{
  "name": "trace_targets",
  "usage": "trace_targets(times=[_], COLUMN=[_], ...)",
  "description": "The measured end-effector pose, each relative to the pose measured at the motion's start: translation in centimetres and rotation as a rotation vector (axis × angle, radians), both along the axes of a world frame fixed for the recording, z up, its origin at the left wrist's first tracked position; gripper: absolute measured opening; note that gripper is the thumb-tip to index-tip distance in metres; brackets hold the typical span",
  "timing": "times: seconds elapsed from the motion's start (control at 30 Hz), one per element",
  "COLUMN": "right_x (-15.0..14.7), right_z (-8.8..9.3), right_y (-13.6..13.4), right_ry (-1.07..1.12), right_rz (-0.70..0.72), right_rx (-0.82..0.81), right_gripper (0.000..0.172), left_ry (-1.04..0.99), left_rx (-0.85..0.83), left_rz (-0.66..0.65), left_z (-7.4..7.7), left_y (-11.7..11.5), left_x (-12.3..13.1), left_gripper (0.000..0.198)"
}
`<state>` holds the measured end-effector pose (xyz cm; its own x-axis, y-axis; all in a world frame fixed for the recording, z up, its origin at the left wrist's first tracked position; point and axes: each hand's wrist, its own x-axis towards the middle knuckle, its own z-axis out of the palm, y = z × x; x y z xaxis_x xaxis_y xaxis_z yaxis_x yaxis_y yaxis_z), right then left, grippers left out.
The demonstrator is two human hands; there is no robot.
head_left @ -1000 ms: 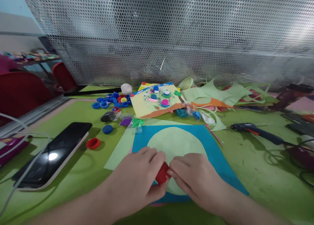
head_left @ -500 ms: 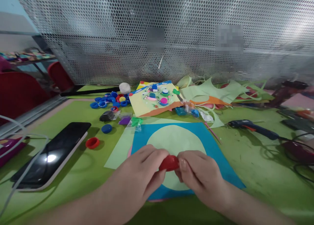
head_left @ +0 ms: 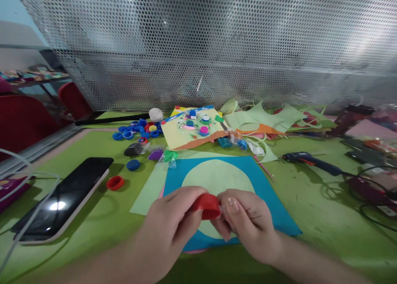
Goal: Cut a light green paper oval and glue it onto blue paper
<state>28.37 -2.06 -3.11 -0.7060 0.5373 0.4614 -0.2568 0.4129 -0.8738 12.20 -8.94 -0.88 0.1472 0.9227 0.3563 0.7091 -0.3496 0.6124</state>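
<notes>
Between my two hands is a red bottle cap (head_left: pixel 207 205), its hollow side turned partly toward me. My left hand (head_left: pixel 176 218) holds it between thumb and fingers. My right hand (head_left: pixel 248 218) is closed at the cap's right edge, fingertips pinched on something small and whitish that I cannot make out. Beneath both hands lies a blue sheet (head_left: pixel 269 201) with a large pale green circle (head_left: pixel 220 174) on it. A second red cap (head_left: pixel 115 183) and a blue cap (head_left: pixel 133 165) lie to the left.
A phone (head_left: pixel 65 197) lies at the left beside white cables. Blue caps (head_left: pixel 127 134) are heaped at the back, near a decorated card (head_left: pixel 186 133). Clay packets (head_left: pixel 170 156) sit behind the blue sheet. At the right lies a glue gun (head_left: pixel 310 161); paper scraps (head_left: pixel 263 116) are behind.
The red cap has tipped so its hollow side shows more. My right fingertips have shifted at its edge. The whole view has moved slightly.
</notes>
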Motion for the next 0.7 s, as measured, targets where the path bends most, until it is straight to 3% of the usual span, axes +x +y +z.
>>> trace_targets(times=[0.17, 0.37, 0.6, 0.7], right_x=[0.1, -0.2, 0.3, 0.5], right_z=[0.2, -0.2, 0.2, 0.6], right_y=[1.4, 1.5, 1.5, 1.4], right_ry=[-0.186, -0.336, -0.357, -0.346], right_rz=[-0.099, -0.157, -0.022, -0.016], right_rx=[0.267, 0.253, 0.2, 0.296], right_gripper=[0.034, 0.034, 0.028, 0.027], left_ry=[0.25, 0.485, 0.576, 0.629], left_rx=[0.253, 0.541, 0.675, 0.673], left_rz=[0.072, 0.11, 0.028, 0.018], left_z=[-1.4, -2.1, -1.8, -1.5], left_y=[0.4, 1.1, 1.0, 0.9], left_x=[-0.3, -0.5, -0.6, -0.6], left_gripper=[0.02, 0.022, 0.02, 0.019])
